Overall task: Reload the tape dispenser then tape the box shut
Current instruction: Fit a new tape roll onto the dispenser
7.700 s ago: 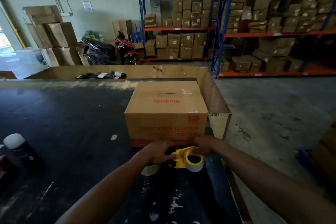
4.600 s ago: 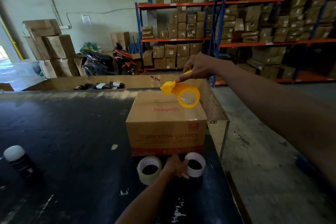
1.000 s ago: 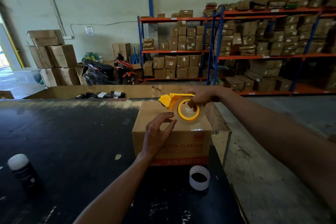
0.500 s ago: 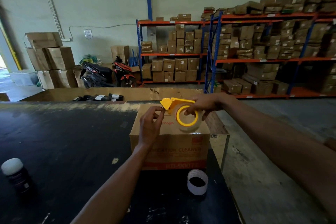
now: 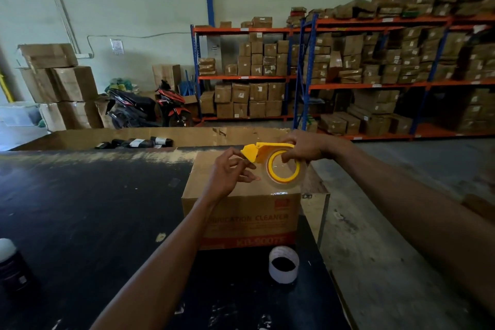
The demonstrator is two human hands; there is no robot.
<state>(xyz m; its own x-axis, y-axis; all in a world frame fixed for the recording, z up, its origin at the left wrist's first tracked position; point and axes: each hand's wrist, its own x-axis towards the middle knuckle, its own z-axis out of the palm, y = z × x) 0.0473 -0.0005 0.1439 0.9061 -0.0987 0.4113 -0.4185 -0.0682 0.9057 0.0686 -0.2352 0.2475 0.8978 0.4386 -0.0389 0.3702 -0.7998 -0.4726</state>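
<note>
A yellow tape dispenser (image 5: 263,151) with a clear tape roll (image 5: 285,171) on its hub is held above the brown cardboard box (image 5: 249,217) by my right hand (image 5: 305,146), which grips its top and reaches into the hub. My left hand (image 5: 227,175) is at the dispenser's nose, fingertips pinched at the tape near the yellow blade end. The box stands on the black table (image 5: 93,209), its flaps closed. A white empty tape core (image 5: 284,264) stands on the table in front of the box.
A dark bottle with a white cap (image 5: 10,265) stands at the table's left front. Behind the table lies an open cardboard bin (image 5: 80,136) with dark bottles. The table's right edge drops to concrete floor. Shelves of boxes and a motorbike stand far back.
My left hand has moved from the box top up to the dispenser's nose and pinched its fingertips there. The dispenser stays held over the box; earlier the left hand took the clear roll from the table.
</note>
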